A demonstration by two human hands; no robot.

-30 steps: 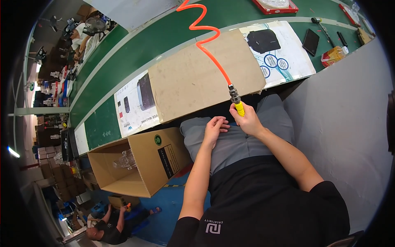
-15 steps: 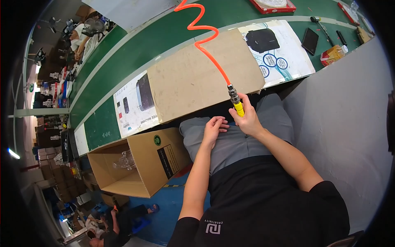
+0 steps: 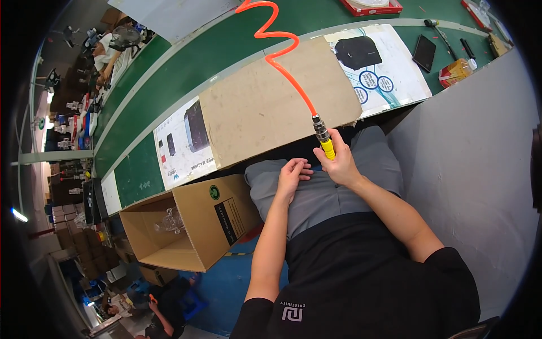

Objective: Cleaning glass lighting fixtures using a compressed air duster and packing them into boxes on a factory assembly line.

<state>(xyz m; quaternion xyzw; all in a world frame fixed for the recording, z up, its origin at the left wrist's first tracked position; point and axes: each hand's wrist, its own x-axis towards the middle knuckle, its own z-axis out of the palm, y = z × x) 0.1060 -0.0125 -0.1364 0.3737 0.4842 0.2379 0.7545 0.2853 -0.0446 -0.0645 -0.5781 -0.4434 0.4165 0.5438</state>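
My right hand (image 3: 343, 164) is wrapped round the yellow grip of an air blow gun (image 3: 327, 147), held over my lap. Its metal coupling (image 3: 319, 127) joins an orange coiled air hose (image 3: 297, 86) that runs up over the bench. Most of the grip's lower end is hidden by the fingers. On my grey trousers rests my left hand (image 3: 292, 176), empty, with its fingers loosely bent and apart. Just beyond both hands lies a flat brown cardboard sheet (image 3: 271, 101) along the bench's near edge.
An opened cardboard box (image 3: 217, 217) with a clear plastic piece (image 3: 171, 220) inside stands left of my legs. Printed cardboard (image 3: 398, 62) covers the green bench (image 3: 226, 65) at right, near a phone (image 3: 424, 53), a ratchet (image 3: 443, 39) and a bottle (image 3: 457, 72). A grey panel (image 3: 468, 152) borders my right side.
Both my hands and the blow gun stay almost where they were. The view has shifted slightly. In the lower left background, a seated person has changed posture.
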